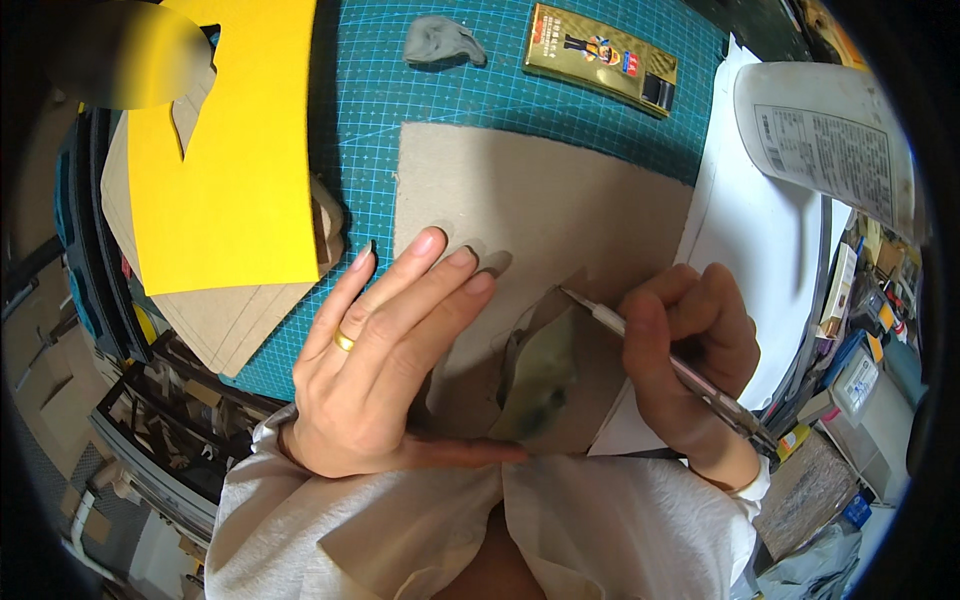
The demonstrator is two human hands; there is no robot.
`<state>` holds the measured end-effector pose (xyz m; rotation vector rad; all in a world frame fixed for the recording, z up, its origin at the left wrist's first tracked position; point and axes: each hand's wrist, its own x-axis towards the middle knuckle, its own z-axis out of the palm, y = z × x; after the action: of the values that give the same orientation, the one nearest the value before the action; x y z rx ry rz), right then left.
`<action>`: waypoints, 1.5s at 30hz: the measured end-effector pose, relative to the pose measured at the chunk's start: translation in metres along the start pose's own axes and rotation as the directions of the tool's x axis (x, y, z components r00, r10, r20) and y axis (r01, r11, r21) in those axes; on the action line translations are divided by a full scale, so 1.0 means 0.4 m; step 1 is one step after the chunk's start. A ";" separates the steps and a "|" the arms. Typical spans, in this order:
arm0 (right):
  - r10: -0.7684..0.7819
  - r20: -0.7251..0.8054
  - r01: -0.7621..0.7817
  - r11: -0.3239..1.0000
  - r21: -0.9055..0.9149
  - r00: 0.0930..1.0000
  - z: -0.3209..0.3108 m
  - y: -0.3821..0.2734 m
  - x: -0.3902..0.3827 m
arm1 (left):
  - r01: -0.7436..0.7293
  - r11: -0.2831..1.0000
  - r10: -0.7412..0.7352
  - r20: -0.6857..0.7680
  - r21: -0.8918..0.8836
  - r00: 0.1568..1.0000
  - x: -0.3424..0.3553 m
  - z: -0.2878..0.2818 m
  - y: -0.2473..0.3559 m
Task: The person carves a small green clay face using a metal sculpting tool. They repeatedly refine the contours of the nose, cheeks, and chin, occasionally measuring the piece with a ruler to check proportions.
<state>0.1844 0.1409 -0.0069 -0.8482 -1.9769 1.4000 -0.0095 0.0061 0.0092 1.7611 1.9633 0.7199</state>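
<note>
Open mat up top, crowded edges below

The teal cutting mat [370, 90] lies bare between the yellow card [235, 150] and the grey board [530, 200] — a lane runs up to the grey putty lump [440, 42] and gold box [600, 58]. The left hand [375, 350] presses flat on the board's near-left; the right hand [690, 350] with the craft knife [680, 370] blocks the near-right — a white sheet [760, 240] borders the board's right.

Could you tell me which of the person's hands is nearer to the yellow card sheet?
Left. The left hand lies flat on the grey cardboard, just right of the yellow card sheet; the right hand, holding a craft knife, is farther right.
</note>
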 end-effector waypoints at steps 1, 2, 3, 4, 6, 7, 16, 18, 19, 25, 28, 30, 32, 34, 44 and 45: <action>-0.001 0.001 0.001 1.000 -0.006 1.000 0.000 -0.002 0.001 | 0.000 1.000 0.000 -0.004 0.001 1.000 0.000 0.001 0.001; -0.002 0.001 0.002 1.000 -0.011 1.000 0.001 -0.003 0.003 | -0.006 1.000 0.005 -0.002 0.000 1.000 0.001 0.001 -0.001; 0.001 0.000 -0.001 1.000 -0.006 1.000 0.001 -0.004 0.004 | -0.011 1.000 0.011 0.000 -0.002 1.000 0.001 0.000 -0.003; 0.005 -0.002 -0.005 1.000 0.000 1.000 0.001 -0.005 0.005 | -0.017 1.000 0.017 0.002 -0.004 1.000 0.002 0.000 -0.005; 0.008 0.001 -0.008 1.000 0.006 1.000 0.001 -0.005 0.005 | -0.016 1.000 0.016 0.005 0.004 1.000 0.000 -0.001 -0.005; 0.008 0.003 -0.008 1.000 0.004 1.000 0.001 -0.004 0.006 | -0.015 1.000 0.015 0.007 0.007 1.000 -0.001 0.000 -0.005; 0.004 -0.004 -0.004 1.000 0.001 1.000 0.002 -0.002 0.003 | -0.026 1.000 0.026 0.002 0.000 1.000 -0.002 0.003 -0.009; -0.005 -0.001 0.005 1.000 -0.003 1.000 0.003 -0.002 0.005 | -0.023 1.000 0.023 0.001 -0.002 1.000 -0.002 0.002 -0.008; -0.003 -0.001 0.003 1.000 -0.002 1.000 0.002 -0.001 0.005 | -0.022 1.000 0.022 0.000 -0.003 1.000 -0.001 0.002 -0.008; 0.037 0.003 -0.037 0.999 -0.001 0.999 0.001 -0.011 0.002 | 0.009 1.000 -0.009 -0.023 -0.027 1.000 0.005 -0.005 0.002; 0.020 0.001 -0.020 1.000 0.007 1.000 0.002 -0.007 0.002 | 0.003 0.999 -0.003 -0.008 -0.035 1.000 0.009 -0.009 -0.001; 0.028 0.004 -0.028 1.000 0.014 1.000 0.000 -0.009 0.002 | -0.011 0.999 0.011 -0.005 -0.033 1.000 0.009 -0.010 -0.003; 0.069 0.005 -0.069 0.997 0.023 0.998 -0.002 -0.014 0.002 | -0.020 0.999 0.020 -0.008 -0.031 1.000 0.009 -0.010 -0.003; 0.071 -0.004 -0.071 0.997 0.029 0.997 0.003 -0.013 0.003 | -0.024 0.999 0.024 -0.017 -0.029 1.000 0.008 -0.008 -0.002; 0.074 -0.026 -0.074 0.997 -0.009 0.997 0.006 -0.018 0.001 | -0.046 0.999 0.046 0.011 -0.024 0.999 0.001 -0.009 -0.007; 0.073 -0.023 -0.073 0.997 -0.018 0.997 0.006 -0.017 0.002 | -0.048 0.999 0.049 0.009 -0.025 0.999 0.002 -0.008 -0.008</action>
<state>0.1810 0.1383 -0.0010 -0.9495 -1.9636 1.4087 -0.0141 0.0061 0.0096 1.7998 1.9032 0.7468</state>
